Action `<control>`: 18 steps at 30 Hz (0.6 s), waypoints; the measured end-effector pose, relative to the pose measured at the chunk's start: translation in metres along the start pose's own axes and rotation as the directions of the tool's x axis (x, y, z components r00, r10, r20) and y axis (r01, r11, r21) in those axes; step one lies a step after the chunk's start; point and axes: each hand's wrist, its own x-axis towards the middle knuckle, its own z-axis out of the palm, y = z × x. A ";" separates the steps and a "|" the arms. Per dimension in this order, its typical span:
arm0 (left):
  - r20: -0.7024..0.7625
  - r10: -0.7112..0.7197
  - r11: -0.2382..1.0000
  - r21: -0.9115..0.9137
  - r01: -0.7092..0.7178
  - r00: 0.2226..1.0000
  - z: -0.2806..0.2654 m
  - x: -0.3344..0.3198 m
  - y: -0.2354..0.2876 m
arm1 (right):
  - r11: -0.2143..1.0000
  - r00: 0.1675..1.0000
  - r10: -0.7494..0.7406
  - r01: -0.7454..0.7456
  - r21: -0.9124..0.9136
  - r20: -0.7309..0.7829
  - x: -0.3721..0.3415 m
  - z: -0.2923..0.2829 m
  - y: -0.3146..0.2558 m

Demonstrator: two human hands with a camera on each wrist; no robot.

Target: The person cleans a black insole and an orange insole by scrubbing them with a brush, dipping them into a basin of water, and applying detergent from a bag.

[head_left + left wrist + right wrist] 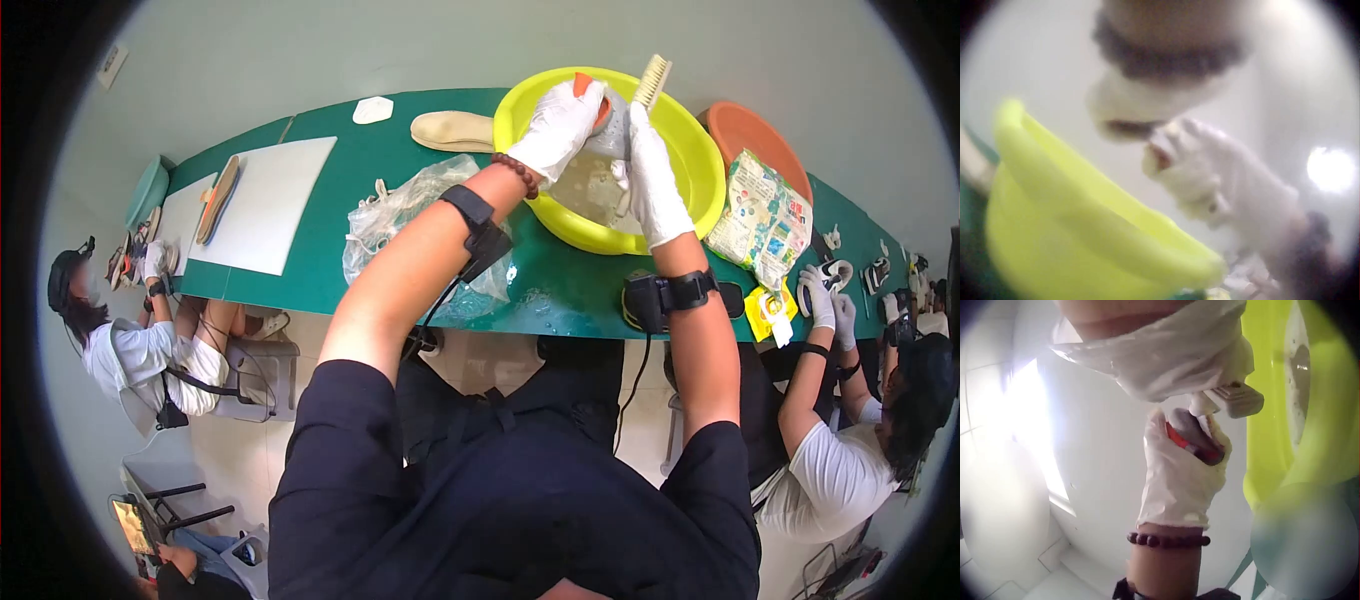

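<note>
My gloved left hand (562, 125) grips a grey-and-orange shoe (1194, 434) above the yellow basin (712, 190). Only part of the shoe shows past the fingers. In my gloved right hand (655, 190) is a scrubbing brush (653, 82), its pale bristles sticking up beyond the fingers. The two hands are close together, and the right wrist view has the brush end right beside the shoe. Cloudy, foamy water (590, 190) lies in the basin below. The left wrist view is blurred.
Left of the basin are a beige shoe-shaped piece (452, 131), a crumpled plastic bag (400, 215) and a white board (290, 200) bearing a shoe sole (218, 200). An orange basin (760, 135) and a detergent bag (765, 215) stand right. People sit at both sides.
</note>
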 end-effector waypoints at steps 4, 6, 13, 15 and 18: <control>0.080 -0.057 0.980 0.196 0.040 0.995 0.027 0.005 -0.017 | 0.991 1.000 -0.027 0.026 -0.135 -0.009 -0.004 0.019 0.001; 0.124 -0.057 0.996 0.078 0.047 0.991 0.040 0.007 -0.032 | 0.974 0.978 -0.201 0.192 -0.120 -0.065 0.016 0.017 0.021; 0.098 -0.219 0.972 -0.066 0.225 0.971 0.068 0.018 -0.032 | 0.966 0.959 -0.241 0.223 -0.129 -0.148 0.022 0.000 0.025; 0.069 -0.255 0.963 -0.073 0.260 0.964 0.073 0.017 -0.033 | 0.967 0.963 -0.211 0.180 -0.183 -0.168 0.023 -0.005 0.029; -0.008 -0.256 0.965 -0.060 0.255 0.967 0.079 0.013 -0.033 | 0.952 0.966 -0.196 0.147 -0.267 -0.168 0.019 -0.006 0.026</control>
